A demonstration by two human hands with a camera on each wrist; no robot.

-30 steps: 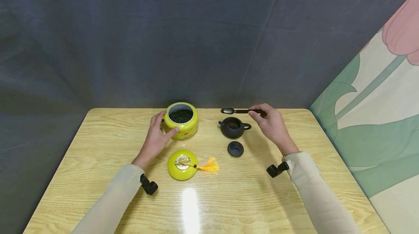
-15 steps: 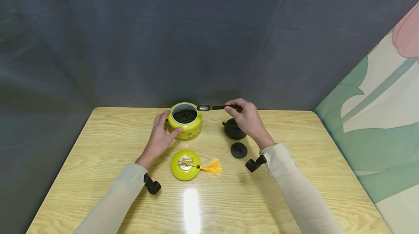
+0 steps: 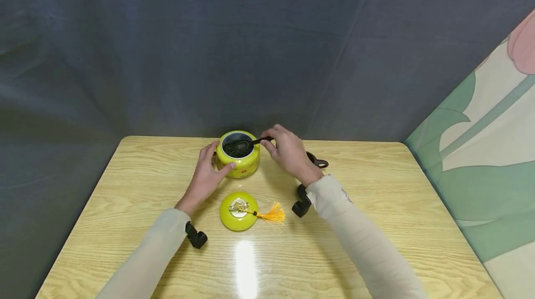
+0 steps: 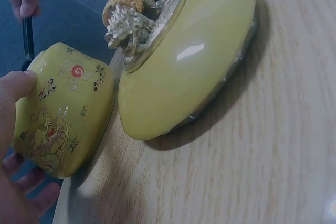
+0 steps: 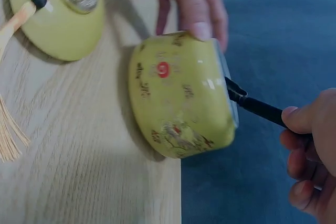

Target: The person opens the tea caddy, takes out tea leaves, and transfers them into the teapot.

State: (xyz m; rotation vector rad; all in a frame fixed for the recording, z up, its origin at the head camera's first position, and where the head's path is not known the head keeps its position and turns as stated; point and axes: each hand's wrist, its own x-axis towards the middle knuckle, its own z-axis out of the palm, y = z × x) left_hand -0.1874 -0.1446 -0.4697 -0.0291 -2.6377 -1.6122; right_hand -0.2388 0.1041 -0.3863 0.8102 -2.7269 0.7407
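Note:
A yellow tea jar [image 3: 245,169] stands open near the table's back edge, dark tea leaves [image 3: 234,149] inside. My left hand [image 3: 203,174] holds its left side, thumb on the front and fingers round the far side. Pinched in my right hand [image 3: 289,154] is a dark-handled spoon [image 5: 262,110], whose bowl reaches through the jar's mouth to the leaves. The jar's yellow lid [image 3: 231,221], with a gold figure on top and an orange tassel [image 3: 273,214], lies in front of the jar. Behind my right hand, only the handle side of a dark teapot [image 3: 321,163] shows.
The wooden table [image 3: 376,224] ends just behind the jar, where a dark grey curtain [image 3: 234,57] hangs. A flower-patterned cloth [image 3: 480,169] borders the right side. The small dark teapot lid is hidden behind my right wrist.
My right hand has moved left with the spoon, from above the teapot to the jar, and the spoon's bowl has gone into the jar. My left hand has stayed on the jar.

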